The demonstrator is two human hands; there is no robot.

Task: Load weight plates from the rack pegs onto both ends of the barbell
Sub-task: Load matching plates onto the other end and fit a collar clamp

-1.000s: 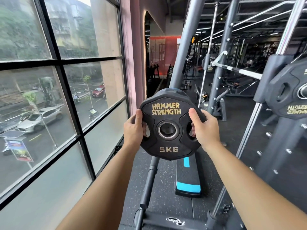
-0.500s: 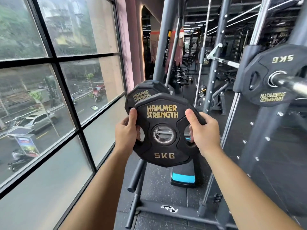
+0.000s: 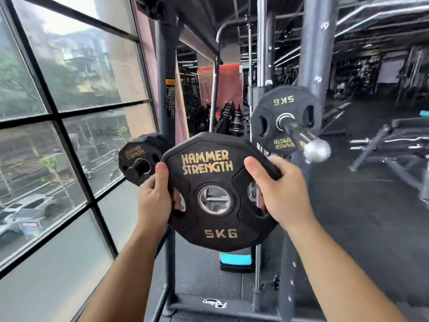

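Note:
I hold a black 5 kg weight plate [image 3: 216,194] with gold "HAMMER STRENGTH" lettering upright in front of me. My left hand [image 3: 154,198] grips its left edge through a grip hole, and my right hand [image 3: 281,194] grips its right edge the same way. To the upper right, the chrome barbell sleeve [image 3: 306,141] points toward me with another 5 kg plate [image 3: 284,119] on it. Behind my left hand a further plate [image 3: 139,158] sits on a rack peg.
Dark rack uprights [image 3: 166,89] stand behind the plate and another upright [image 3: 316,66] beside the barbell. A large window [image 3: 58,135] fills the left. A black and blue step [image 3: 235,261] lies on the floor below. A bench [image 3: 394,145] is at right.
The view has swung right and closer to the rack. The held plate stays in both hands, and the barbell sleeve with its plate now sits just above and right of it.

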